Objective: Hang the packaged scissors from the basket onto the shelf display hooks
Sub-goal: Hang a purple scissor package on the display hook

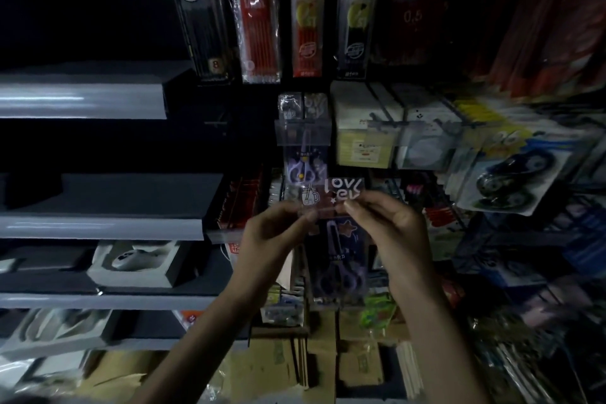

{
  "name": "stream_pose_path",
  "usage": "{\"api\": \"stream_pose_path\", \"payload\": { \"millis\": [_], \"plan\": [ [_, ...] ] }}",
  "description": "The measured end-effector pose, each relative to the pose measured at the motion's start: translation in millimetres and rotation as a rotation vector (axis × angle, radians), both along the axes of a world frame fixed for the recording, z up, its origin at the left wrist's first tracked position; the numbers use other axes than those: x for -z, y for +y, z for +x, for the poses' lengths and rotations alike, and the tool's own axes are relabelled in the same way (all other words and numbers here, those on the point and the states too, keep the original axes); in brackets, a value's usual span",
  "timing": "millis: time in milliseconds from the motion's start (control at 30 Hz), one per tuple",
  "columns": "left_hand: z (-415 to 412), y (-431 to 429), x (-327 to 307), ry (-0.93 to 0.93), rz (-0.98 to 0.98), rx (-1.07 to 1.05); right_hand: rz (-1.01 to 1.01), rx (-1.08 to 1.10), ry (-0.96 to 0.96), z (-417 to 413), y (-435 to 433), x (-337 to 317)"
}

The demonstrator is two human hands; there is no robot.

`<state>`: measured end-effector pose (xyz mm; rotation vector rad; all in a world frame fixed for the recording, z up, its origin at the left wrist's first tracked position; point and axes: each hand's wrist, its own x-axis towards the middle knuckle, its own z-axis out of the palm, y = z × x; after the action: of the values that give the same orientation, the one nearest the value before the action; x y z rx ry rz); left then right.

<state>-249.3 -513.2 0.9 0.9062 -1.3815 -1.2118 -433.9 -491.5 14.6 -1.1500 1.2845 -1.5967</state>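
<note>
Packaged scissors (341, 252) are held upright before the shelf display (131, 226), just below an already hung pack (303, 167). Left grip (269, 239) and right grip (390, 229) each pinch the header card (331, 193), probably to steady it for the hook.

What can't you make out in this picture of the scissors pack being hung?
Head view:
- Basket: outside the frame.
- Display hook: hidden behind the clear label holder.
- Held scissors pack: lower half lost in darkness.
- Goods at right: motion-blurred.
</note>
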Motion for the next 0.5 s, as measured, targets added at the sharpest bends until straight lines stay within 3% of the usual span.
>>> {"api": "stream_pose_path", "payload": {
  "millis": [500],
  "plan": [
    [12.5,-37.4,-17.2,0.025,0.060,-0.047,-0.059,0.093,0.151,3.2,-20.0,12.3]
  ]
}}
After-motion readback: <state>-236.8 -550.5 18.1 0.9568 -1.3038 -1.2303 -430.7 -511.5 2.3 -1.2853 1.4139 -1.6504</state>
